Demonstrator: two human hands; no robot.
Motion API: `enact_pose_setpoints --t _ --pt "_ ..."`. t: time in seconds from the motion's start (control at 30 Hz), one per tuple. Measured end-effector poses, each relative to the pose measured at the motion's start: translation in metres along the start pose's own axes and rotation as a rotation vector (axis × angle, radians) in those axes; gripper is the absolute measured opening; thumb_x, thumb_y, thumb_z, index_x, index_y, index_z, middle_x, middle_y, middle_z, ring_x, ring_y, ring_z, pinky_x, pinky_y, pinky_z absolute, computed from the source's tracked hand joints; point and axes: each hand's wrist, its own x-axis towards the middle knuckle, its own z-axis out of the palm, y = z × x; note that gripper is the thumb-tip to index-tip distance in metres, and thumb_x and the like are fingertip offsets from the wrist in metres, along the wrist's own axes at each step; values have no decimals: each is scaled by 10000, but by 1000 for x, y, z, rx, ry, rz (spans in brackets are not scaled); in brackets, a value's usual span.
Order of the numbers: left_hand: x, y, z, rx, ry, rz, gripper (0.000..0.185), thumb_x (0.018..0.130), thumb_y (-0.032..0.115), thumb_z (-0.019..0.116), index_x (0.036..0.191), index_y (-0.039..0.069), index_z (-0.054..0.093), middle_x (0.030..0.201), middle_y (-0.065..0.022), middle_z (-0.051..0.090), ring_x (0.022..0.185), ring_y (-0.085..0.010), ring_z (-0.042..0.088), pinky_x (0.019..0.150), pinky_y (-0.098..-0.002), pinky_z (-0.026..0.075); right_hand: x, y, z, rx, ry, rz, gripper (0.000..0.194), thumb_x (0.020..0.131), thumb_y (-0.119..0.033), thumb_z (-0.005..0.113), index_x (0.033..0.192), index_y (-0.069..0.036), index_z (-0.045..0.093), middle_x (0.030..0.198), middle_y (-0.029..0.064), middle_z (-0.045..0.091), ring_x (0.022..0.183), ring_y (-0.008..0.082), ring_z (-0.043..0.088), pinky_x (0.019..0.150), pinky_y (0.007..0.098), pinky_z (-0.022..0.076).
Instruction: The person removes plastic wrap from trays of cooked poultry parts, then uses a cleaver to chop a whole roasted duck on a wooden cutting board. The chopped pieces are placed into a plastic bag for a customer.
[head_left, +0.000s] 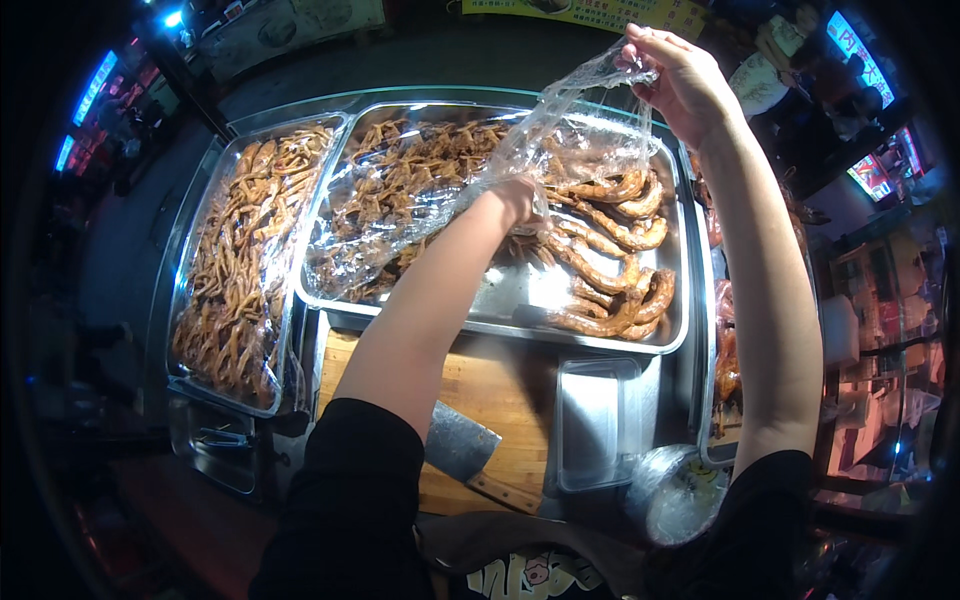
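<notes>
My right hand (679, 82) is raised over the far right of the large metal tray (679, 300), its fingers pinching clear plastic film (525, 127). Lower, my left hand (517, 204) is at the middle of that tray, its fingers partly under the film; it looks closed on the film's edge, though its fingertips are hard to see. The film drapes over small brown cooked meat pieces (405, 165) on the tray's left and far side. Long curved glazed necks (600, 262), seemingly poultry, lie uncovered on the right, beside bare metal.
A film-covered tray of cooked feet (244, 262) stands left, another meat tray (709, 405) right. Nearer me are a wooden cutting board (499, 382) with a cleaver (461, 442), a clear plastic container (598, 424) and a film-wrapped bowl (682, 495). A glass edge (450, 90) runs behind; people stand beyond.
</notes>
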Motion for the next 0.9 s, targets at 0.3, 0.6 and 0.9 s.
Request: enact_pose_setpoints --t 0.3,0.6,0.9 --pt "-39 -5 -34 232 -51 377 377 859 -27 542 1221 65 596 1063 -105 671 897 -148 643 755 -293 533 -5 -17 16 45 77 -5 138 864 -237 701 898 -118 641 809 -5 636 790 119 592 738 323 425" --pt "-70 -6 -34 544 -135 120 413 1004 144 388 1401 240 446 1250 -120 587 1025 -226 638 847 -318 566 -15 -30 18 263 -26 -76 64 870 -151 654 841 -95 644 710 42 637 626 151 604 565 263 457" --pt "-6 -70 64 3866 587 -246 418 999 355 428 1146 -7 577 1124 -180 641 998 -294 642 1005 -493 461 -15 -33 24 214 -44 -27 145 862 -245 703 928 -131 642 835 -2 648 821 118 601 752 327 420"
